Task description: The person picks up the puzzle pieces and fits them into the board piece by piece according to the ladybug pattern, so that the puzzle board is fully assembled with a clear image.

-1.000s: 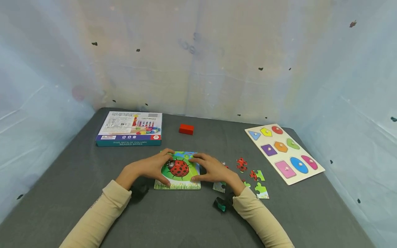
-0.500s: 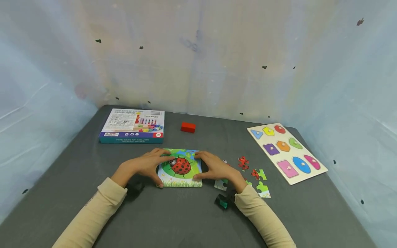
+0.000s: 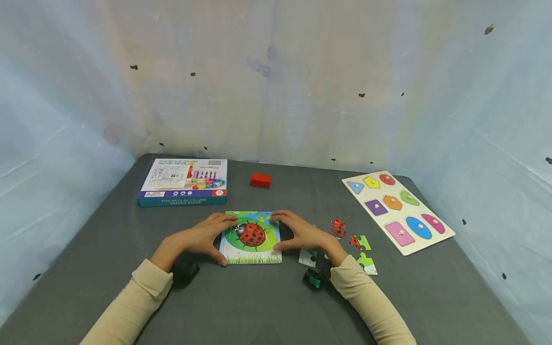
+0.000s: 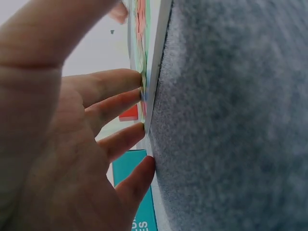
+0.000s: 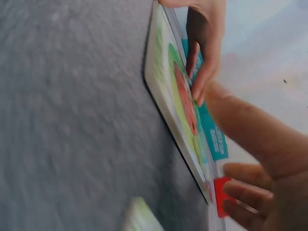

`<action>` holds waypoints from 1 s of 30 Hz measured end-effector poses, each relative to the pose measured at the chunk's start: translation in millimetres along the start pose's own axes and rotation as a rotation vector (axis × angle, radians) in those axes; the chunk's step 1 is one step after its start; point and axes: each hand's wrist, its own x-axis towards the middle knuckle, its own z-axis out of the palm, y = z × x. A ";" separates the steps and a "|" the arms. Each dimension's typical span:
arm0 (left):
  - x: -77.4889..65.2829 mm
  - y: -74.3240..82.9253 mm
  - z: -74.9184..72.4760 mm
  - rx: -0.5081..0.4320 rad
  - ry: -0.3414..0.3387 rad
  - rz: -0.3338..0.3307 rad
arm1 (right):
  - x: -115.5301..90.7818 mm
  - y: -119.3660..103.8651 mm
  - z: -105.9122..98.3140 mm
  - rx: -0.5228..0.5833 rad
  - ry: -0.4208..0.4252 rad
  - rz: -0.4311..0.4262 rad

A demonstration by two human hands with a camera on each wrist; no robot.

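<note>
A square ladybug picture puzzle [image 3: 252, 244] lies on the dark table between both hands in the head view. My left hand [image 3: 206, 238] is at its left side, thumb near the lower left corner and fingertips at the upper left. In the left wrist view, the fairly straight fingers [image 4: 120, 82] reach the board's edge and surface. On the opposite side, my right hand [image 3: 302, 235] has its thumb by the right edge and its fingers at the upper right corner. The right wrist view shows its thumb [image 5: 245, 122] overlapping the board, the fingers relaxed.
Loose jigsaw pieces [image 3: 366, 263] lie right of the right hand, some partly hidden by the wrist. A shape peg board [image 3: 392, 215] rests farther right. Behind the puzzle are a red block [image 3: 260, 180] and a flat toy box [image 3: 183, 184]. Plastic sheeting [image 3: 276, 96] surrounds the table.
My left hand has shifted left, from overlapping the picture to its left edge. The right hand stays at the right side with little movement. The head view has shifted slightly.
</note>
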 end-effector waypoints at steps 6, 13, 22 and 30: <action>-0.6 1.0 1.7 -0.035 -0.045 -0.077 | -17.8 8.4 -18.4 0.023 0.137 -0.029; -0.2 0.2 1.2 -0.050 -0.051 -0.091 | -49.3 22.7 -36.4 0.007 0.239 0.040; -1.6 -1.3 0.9 -0.037 -0.054 -0.085 | -74.9 34.8 -35.8 -0.037 0.271 0.078; -1.6 -1.0 0.5 -0.037 -0.060 -0.082 | -76.5 43.2 -26.2 -0.087 0.206 0.113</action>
